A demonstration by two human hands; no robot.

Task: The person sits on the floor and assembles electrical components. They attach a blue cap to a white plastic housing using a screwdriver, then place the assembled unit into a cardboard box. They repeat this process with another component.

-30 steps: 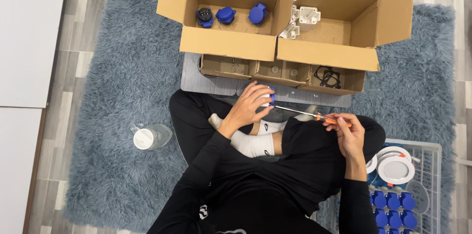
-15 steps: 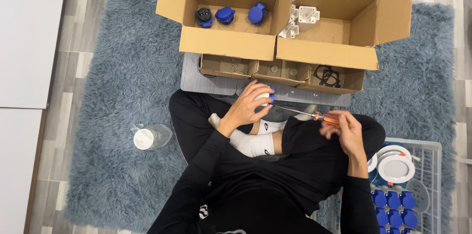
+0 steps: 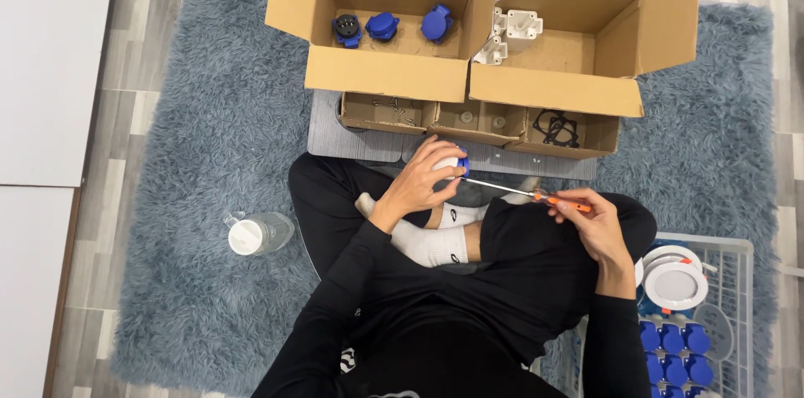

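left box (image 3: 387, 71): open brown cardboard, just beyond the hands
right box (image 3: 557, 88): same brown, flaps up, beside it

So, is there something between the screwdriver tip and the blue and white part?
Nothing visible. The right hand holds the screwdriver, whose shaft runs unobstructed to the blue and white part gripped in the left hand.

A wood-plank floor (image 3: 126, 55) carries a shaggy blue-grey rug (image 3: 209, 138). On the rug: two open cardboard boxes (image 3: 389, 76) at 12 o'clock, a grey mat (image 3: 352, 143) beneath them, a clear lidded jar (image 3: 255, 233) at 9 o'clock, a white wire basket (image 3: 737, 281) at 4 o'clock
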